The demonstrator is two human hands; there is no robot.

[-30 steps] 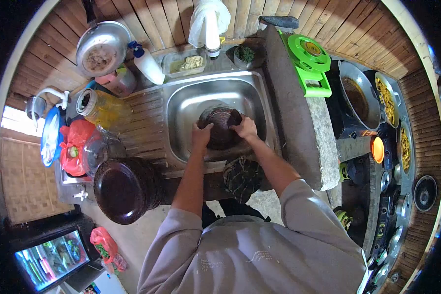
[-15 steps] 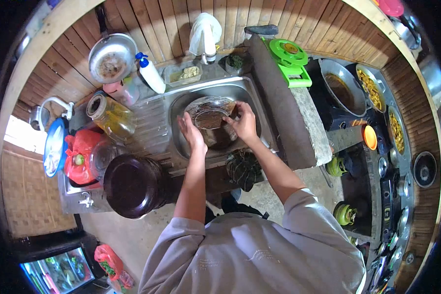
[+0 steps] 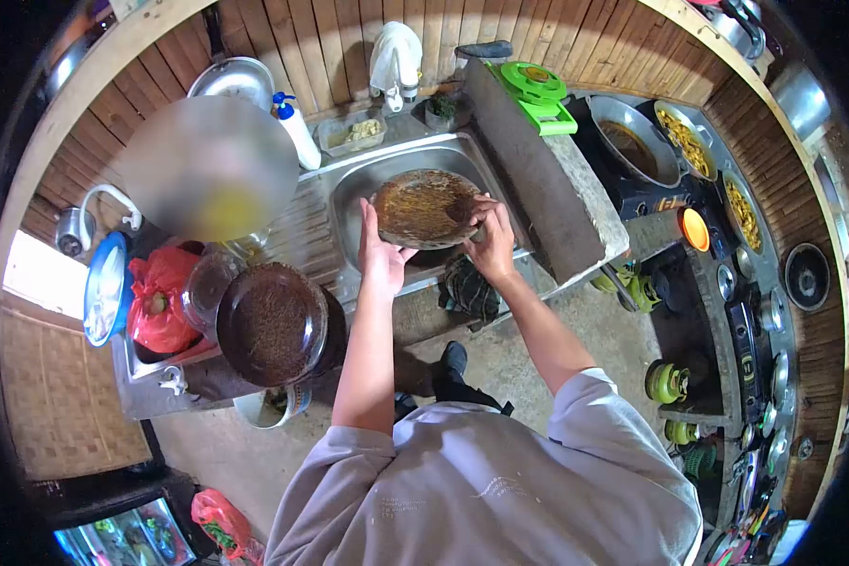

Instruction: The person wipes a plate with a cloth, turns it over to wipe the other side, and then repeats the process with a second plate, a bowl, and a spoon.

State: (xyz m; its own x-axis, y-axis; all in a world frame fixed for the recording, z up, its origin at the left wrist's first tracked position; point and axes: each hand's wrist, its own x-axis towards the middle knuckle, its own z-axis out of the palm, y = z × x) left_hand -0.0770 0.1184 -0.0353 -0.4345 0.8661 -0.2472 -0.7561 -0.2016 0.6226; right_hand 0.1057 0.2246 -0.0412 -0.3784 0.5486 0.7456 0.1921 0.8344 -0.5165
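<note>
Over the steel sink [image 3: 344,222], a round brown plate [image 3: 426,203] with a mottled, worn-looking surface is held up in both hands. My left hand [image 3: 383,257] supports its left and near edge, palm turned up and fingers partly beneath it. My right hand [image 3: 493,236] grips the right rim with bent fingers. Left of the sink, a stack of dark brown plates [image 3: 274,325] stands at the counter's front edge. A dark bunched cloth [image 3: 470,288] hangs over the sink's front edge.
A blurred patch hides part of the left counter. Behind the sink are a white pump bottle [image 3: 295,132], a plastic tub [image 3: 353,132] and a cloth-wrapped tap [image 3: 396,61]. A concrete divider [image 3: 547,165] rises at right, with pans [image 3: 635,141] on the stove beyond.
The plate has been lifted and turned, so its mottled face now shows more fully. My left hand has moved beneath its near edge. The whole view has shifted slightly.
</note>
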